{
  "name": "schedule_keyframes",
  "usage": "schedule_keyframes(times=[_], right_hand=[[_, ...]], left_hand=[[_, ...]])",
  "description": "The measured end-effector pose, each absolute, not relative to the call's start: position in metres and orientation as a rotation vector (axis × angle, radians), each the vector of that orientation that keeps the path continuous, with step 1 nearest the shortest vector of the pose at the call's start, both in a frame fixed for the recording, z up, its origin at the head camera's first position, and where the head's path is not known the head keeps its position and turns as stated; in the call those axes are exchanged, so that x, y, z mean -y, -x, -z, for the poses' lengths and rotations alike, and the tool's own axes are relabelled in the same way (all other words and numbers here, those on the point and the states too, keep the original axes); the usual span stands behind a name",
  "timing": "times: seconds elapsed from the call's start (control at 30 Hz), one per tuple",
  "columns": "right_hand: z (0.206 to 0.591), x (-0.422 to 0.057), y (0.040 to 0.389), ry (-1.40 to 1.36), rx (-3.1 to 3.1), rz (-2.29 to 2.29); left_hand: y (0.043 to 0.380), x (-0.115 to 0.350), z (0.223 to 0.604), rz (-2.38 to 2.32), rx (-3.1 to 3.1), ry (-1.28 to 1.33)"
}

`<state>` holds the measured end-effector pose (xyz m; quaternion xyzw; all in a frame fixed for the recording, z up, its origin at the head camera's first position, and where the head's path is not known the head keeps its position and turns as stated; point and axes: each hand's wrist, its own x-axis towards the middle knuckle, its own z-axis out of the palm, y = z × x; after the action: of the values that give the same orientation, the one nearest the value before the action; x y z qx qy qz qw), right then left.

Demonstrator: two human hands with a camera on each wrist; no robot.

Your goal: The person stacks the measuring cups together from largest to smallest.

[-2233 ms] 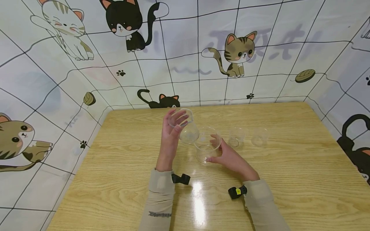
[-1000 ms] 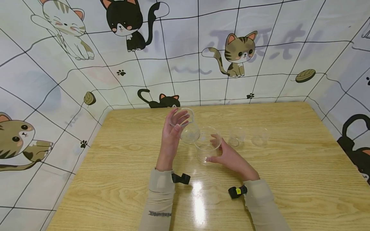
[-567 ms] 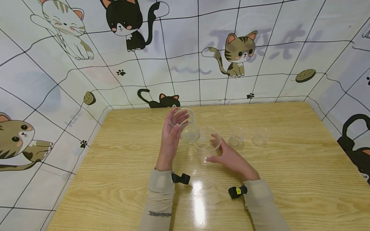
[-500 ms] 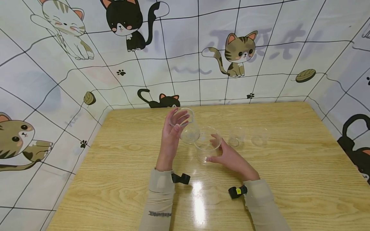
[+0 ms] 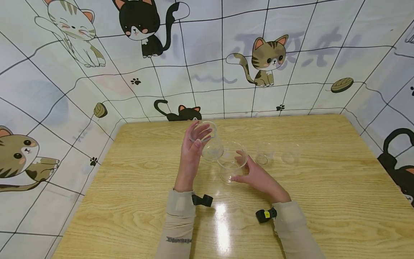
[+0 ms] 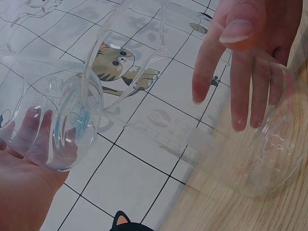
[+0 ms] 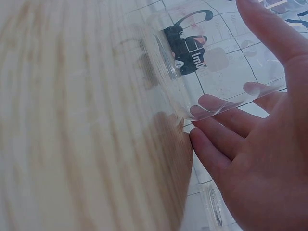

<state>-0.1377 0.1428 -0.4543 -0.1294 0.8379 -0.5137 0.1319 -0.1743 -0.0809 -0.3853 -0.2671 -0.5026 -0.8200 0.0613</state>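
Note:
My left hand [image 5: 192,147] holds a clear glass beaker [image 5: 212,150] up off the table, its spouted rim towards the top left and its base towards the lower right. That base is close to the rim of a larger clear beaker [image 5: 226,169]; whether they touch I cannot tell. Thumb and fingers of my right hand [image 5: 255,174] grip the larger beaker low from the right. Printed markings show on its wall in the right wrist view, where its base is at the wooden surface. In the left wrist view the smaller beaker [image 6: 72,120] looks bluish at its base. I see no liquid.
Two small clear glass vessels [image 5: 264,154] stand side by side to the right of the larger beaker, faint against the wood. The wooden table [image 5: 129,187] ends at a cat-patterned cloth wall [image 5: 207,90] at the back and sides.
Both hands and both beakers stay practically where they were. Only a very slight shift of the left hand and its beaker shows since the oldest frame.

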Motion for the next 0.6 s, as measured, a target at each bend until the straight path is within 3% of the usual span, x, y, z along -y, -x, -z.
schedule_keyframes(times=[0.6], right_hand=[[0.4558,-0.1432,0.1381,0.384,-2.438,1.486]], left_hand=[[0.1751,0.081,0.3856,2.478,1.513,0.811]])
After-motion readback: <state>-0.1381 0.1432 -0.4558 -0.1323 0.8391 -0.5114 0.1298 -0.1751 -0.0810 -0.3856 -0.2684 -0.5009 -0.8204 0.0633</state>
